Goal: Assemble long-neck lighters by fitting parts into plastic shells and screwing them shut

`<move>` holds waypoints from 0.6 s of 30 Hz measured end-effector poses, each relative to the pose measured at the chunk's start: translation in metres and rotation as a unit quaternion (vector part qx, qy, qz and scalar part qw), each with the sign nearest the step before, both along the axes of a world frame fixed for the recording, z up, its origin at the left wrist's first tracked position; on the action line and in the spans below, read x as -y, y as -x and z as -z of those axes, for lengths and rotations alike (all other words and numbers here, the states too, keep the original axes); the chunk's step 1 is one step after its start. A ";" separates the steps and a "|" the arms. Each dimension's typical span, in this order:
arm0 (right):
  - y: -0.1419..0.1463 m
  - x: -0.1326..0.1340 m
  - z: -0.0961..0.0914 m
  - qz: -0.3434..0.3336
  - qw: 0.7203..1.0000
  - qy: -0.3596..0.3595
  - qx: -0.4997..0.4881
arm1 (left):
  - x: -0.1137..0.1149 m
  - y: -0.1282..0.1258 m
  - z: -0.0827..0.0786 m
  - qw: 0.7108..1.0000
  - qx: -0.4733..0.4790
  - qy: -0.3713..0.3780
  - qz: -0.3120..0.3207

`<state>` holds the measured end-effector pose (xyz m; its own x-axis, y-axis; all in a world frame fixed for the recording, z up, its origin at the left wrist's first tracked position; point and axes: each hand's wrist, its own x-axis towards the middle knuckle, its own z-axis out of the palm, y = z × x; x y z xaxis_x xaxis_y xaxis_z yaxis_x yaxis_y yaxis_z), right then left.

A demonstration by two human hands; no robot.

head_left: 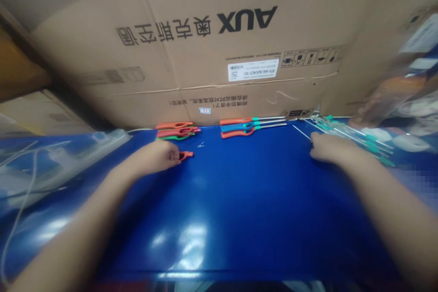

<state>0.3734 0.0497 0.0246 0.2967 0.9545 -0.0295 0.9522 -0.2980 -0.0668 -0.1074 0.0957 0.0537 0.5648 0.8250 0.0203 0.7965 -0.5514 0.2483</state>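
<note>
My left hand (pixel 159 155) is closed around an orange-red lighter handle (pixel 186 155), its trigger loop and front end showing past my fingers. Just behind it lie several loose lighter handles (pixel 175 132) in orange, red and green. At the right, my right hand (pixel 326 146) pinches a thin metal lighter tube (pixel 301 132) that points to the far left; its other end is hidden in my fingers. Beside that hand lies a pile of metal tubes with teal collars (pixel 371 143). Between my hands, long-nosed lighters (pixel 239 127) in orange, blue and red lie side by side, tubes fitted.
A large cardboard box (pixel 191 64) stands along the back of the blue table (pixel 219 200). Clear plastic bags (pixel 61 164) and a white cable (pixel 25 210) lie at the left. More plastic-wrapped items (pixel 410 141) are at the right, somewhat blurred.
</note>
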 end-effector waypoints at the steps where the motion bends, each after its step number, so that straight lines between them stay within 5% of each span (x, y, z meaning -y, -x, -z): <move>1: -0.001 0.001 -0.002 0.007 1.000 0.017 0.010 | 0.006 -0.005 -0.003 0.999 -0.009 0.026 0.025; 6: 0.018 0.004 -0.010 -0.001 0.998 0.025 0.050 | 0.043 -0.055 0.003 0.991 0.020 0.059 0.115; 10: 0.064 0.020 -0.014 -0.184 0.983 -0.018 0.016 | 0.075 -0.099 0.034 0.975 0.151 0.005 0.163; 12: 0.090 0.034 -0.014 -0.395 0.913 -0.011 -0.099 | 0.086 -0.111 0.047 0.961 0.205 -0.026 0.184; 14: 0.112 0.048 -0.011 -0.500 0.844 -0.003 -0.197 | 0.091 -0.115 0.054 0.946 0.239 -0.030 0.217; 18: 0.128 0.060 -0.005 -0.532 0.832 0.004 -0.160 | 0.086 -0.108 0.051 0.930 0.271 -0.035 0.245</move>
<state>0.2458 -0.0101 0.0299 -0.7393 0.6718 0.0469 0.6121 0.6994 -0.3691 0.0009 0.0099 0.0023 0.7641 0.4563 0.4560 0.2133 -0.8458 0.4890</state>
